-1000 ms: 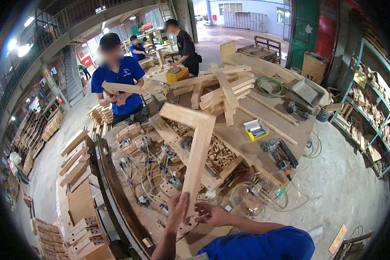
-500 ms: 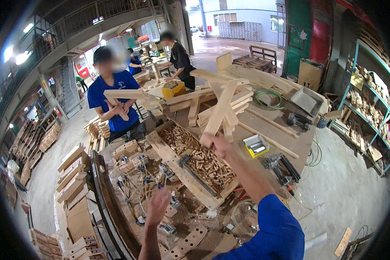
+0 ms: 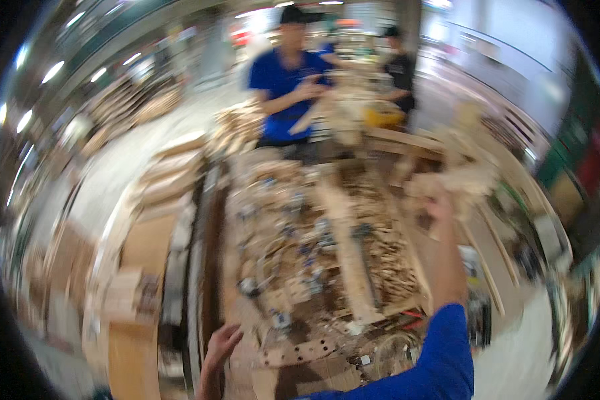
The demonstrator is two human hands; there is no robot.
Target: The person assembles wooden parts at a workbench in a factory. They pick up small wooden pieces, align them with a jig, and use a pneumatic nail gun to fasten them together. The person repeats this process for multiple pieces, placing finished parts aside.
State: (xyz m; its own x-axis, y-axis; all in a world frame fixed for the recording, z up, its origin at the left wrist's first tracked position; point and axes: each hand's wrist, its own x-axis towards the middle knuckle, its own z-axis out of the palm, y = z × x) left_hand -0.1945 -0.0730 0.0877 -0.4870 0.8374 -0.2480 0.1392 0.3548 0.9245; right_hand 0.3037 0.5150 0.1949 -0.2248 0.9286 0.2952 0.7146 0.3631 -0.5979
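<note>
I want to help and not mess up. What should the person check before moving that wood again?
1. Right hand has a firm grip on the wooden piece: cannot tell, blurred.
2. Left hand is steady at the workbench edge: ok.
3. The person in blue across the bench is apart from the raised wood: ok.
4. Long plank lies flat on the bench: ok.
5. Picture is sharp enough to judge: not ok.

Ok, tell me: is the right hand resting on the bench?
No, the right hand is raised at a wood piece, off the bench.
</note>
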